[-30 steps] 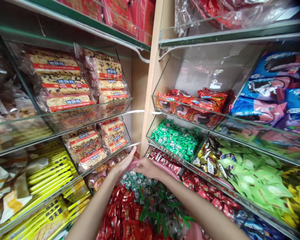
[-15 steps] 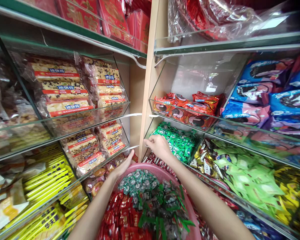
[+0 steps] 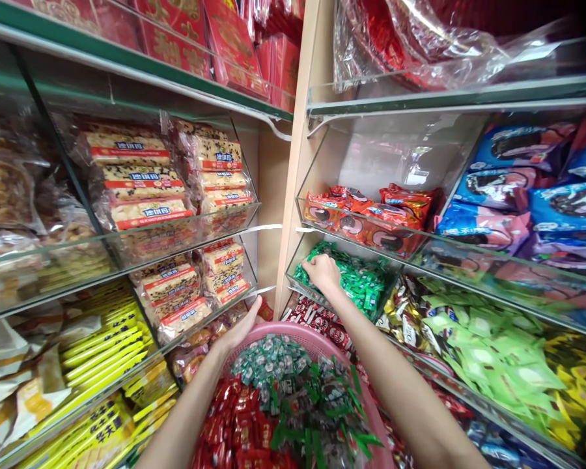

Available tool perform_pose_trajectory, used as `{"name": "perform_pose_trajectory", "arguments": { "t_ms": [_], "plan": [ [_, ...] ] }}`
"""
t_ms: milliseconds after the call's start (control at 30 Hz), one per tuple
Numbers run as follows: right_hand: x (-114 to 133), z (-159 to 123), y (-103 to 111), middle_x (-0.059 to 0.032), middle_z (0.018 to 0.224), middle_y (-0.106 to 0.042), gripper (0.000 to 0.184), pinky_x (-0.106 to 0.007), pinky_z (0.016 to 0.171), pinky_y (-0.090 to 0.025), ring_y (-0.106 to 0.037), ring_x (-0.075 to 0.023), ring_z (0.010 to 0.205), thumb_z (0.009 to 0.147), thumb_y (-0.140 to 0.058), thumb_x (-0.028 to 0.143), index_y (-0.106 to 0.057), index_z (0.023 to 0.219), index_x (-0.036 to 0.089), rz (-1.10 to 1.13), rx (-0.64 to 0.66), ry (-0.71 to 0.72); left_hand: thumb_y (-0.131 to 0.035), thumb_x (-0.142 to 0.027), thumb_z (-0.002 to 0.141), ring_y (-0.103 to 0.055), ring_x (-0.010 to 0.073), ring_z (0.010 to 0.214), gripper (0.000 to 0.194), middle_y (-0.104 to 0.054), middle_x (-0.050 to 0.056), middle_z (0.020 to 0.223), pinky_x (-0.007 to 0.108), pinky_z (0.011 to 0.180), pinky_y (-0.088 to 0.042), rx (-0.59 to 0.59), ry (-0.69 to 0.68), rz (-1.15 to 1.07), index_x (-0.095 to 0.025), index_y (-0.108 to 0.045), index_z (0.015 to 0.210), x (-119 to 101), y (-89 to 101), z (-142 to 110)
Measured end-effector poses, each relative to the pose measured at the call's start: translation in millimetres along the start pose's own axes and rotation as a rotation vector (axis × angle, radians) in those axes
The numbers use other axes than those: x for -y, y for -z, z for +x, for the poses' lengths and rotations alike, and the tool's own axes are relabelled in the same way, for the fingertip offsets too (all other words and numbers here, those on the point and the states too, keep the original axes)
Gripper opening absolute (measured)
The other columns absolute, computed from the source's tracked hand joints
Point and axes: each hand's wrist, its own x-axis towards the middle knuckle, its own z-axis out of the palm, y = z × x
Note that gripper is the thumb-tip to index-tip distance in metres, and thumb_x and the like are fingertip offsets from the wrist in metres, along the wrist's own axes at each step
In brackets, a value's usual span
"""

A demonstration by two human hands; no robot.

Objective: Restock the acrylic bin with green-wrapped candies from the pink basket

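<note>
My left hand (image 3: 243,327) grips the far left rim of a pink plastic basket (image 3: 287,327), thumb up, its other fingers hidden behind the side. Inside the basket lie small clear-and-green wrapped candies (image 3: 268,359), red wrapped candies (image 3: 239,417) and clear packets with green ends (image 3: 322,404). Past the basket's far rim, my right hand (image 3: 323,272) is over the left part of a glass bin of green wrapped candies (image 3: 364,283). Its fingers are curled and pinched together; whatever they may hold cannot be made out.
Left shelves carry sesame snack bars (image 3: 144,176) and yellow packets (image 3: 102,345). A wooden post (image 3: 289,195) stands at the corner. On the right are red packets (image 3: 395,205), blue packets (image 3: 498,189) and light green packets (image 3: 488,352), behind glass edges.
My right hand has moved slightly right, from the post side to over the green candies. My left hand stays on the basket. The view has shifted a little.
</note>
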Motion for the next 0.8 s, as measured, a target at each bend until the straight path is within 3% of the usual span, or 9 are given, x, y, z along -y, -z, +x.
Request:
{"name": "perform_pose_trajectory", "arguments": {
  "t_ms": [300, 467, 667, 800],
  "plan": [
    [-4, 4, -3, -0.0095, 0.083, -0.071, 0.026, -0.024, 0.056, -0.035, -0.065, -0.0191, 0.077, 0.078, -0.048, 0.030, -0.072, 0.077, 0.022, 0.015, -0.021, -0.032, -0.020, -0.086, 0.067, -0.041, 0.0121, 0.048, 0.090, -0.053, 0.006, 0.057, 0.022, 0.048, -0.026, 0.039, -0.029, -0.018, -0.009, -0.066, 0.070, 7, 7.1, 8],
    [-5, -2, 7, -0.0084, 0.084, -0.070, 0.027, -0.024, 0.057, -0.033, -0.063, -0.0180, 0.077, 0.080, -0.045, 0.028, -0.071, 0.078, 0.022, 0.039, -0.074, -0.010, -0.020, -0.086, 0.067, -0.041, 0.0125, 0.047, 0.090, -0.054, 0.007, 0.056, 0.023, 0.048, -0.026, 0.033, -0.031, -0.018, -0.009, -0.067, 0.072, 10, 9.4, 12],
    [-9, -39, 27, -0.0004, 0.061, -0.062, 0.025, -0.023, 0.057, -0.032, -0.052, -0.0130, 0.057, 0.081, -0.046, 0.028, -0.064, 0.065, 0.021, 0.217, -0.137, 0.181, -0.023, -0.087, 0.065, -0.042, 0.0130, 0.046, 0.090, -0.055, 0.008, 0.055, 0.023, 0.047, -0.027, -0.019, 0.006, -0.011, -0.008, -0.066, 0.067, -2, 2.2, 5],
    [-11, -78, 25, 0.0035, 0.054, -0.053, 0.025, -0.022, 0.055, -0.031, -0.045, -0.0109, 0.052, 0.082, -0.046, 0.027, -0.058, 0.061, 0.020, 0.371, -0.031, 0.389, -0.021, -0.087, 0.066, -0.045, 0.0149, 0.050, 0.090, -0.055, 0.008, 0.056, 0.025, 0.049, -0.030, -0.016, 0.014, 0.001, -0.009, -0.066, 0.068, -8, -2.1, 1]
  ]
}}
